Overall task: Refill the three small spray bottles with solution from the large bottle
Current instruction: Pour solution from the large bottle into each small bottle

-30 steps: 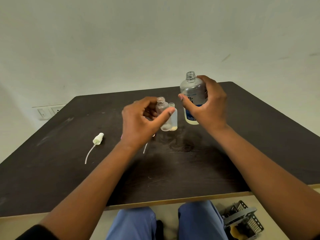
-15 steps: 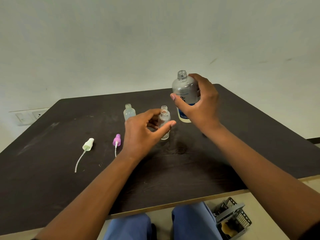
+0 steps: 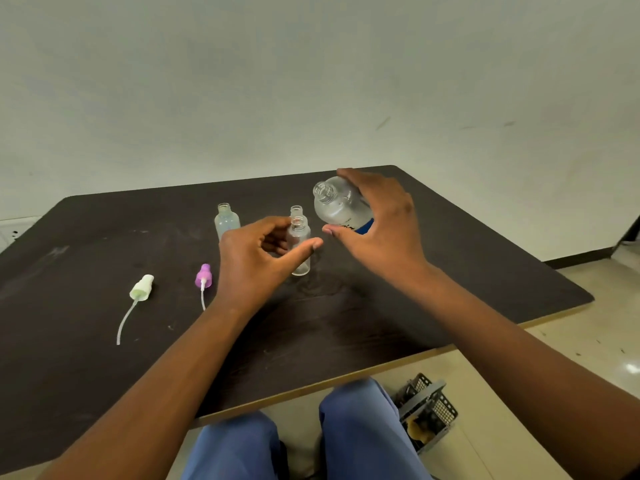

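Clear plastic, uncapped and threaded at the neck, the large bottle (image 3: 337, 206) tilts left in the right hand (image 3: 377, 226), whose curled fingers hide most of its blue label. The left hand (image 3: 256, 261) grasps a small clear bottle (image 3: 299, 244) between thumb and fingers above the dark wood-grain table (image 3: 467, 271); whether its base touches is unclear. A second small bottle (image 3: 296, 211) peeks out just behind (only its neck shows). A third, frosted (image 3: 227, 221), stands left, partly covered. Two spray heads, pale green (image 3: 142, 287) and purple (image 3: 203, 276), lie nearby.
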`<act>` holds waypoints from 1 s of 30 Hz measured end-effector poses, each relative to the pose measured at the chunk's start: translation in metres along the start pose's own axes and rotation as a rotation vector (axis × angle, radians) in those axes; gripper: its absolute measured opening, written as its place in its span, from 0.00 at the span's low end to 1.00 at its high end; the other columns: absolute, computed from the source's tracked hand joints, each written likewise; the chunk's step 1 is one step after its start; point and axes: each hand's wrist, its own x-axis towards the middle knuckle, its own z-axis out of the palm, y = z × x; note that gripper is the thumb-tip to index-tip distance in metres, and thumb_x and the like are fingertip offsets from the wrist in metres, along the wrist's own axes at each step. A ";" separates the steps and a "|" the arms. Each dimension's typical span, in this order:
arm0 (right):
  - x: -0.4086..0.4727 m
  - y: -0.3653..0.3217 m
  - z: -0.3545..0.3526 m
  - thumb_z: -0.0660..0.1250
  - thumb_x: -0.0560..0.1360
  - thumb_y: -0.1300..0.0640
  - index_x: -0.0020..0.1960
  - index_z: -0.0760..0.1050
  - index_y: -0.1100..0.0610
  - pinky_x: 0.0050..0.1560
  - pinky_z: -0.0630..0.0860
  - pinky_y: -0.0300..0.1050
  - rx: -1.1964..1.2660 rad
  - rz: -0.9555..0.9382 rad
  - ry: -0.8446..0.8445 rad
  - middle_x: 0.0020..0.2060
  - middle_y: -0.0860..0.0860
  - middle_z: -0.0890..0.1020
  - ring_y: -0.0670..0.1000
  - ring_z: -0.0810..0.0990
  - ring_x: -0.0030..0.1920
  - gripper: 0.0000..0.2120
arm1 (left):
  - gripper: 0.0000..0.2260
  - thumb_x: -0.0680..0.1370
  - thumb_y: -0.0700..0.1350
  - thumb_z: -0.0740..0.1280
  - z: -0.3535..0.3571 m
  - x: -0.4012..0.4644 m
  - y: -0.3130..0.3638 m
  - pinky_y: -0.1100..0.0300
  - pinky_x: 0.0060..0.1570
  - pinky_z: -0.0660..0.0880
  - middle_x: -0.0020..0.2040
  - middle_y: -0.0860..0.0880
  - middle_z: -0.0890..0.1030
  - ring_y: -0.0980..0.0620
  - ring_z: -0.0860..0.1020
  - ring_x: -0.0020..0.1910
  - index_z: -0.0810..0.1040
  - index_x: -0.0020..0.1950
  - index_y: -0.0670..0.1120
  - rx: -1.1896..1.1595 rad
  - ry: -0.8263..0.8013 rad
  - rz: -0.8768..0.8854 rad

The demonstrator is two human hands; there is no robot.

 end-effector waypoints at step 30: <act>-0.002 -0.008 -0.017 0.83 0.65 0.55 0.71 0.78 0.49 0.61 0.74 0.54 -0.295 -0.246 -0.037 0.63 0.47 0.84 0.55 0.81 0.64 0.35 | 0.18 0.73 0.56 0.81 -0.010 -0.008 0.001 0.64 0.41 0.82 0.40 0.53 0.85 0.55 0.84 0.37 0.88 0.55 0.44 0.011 -0.067 0.068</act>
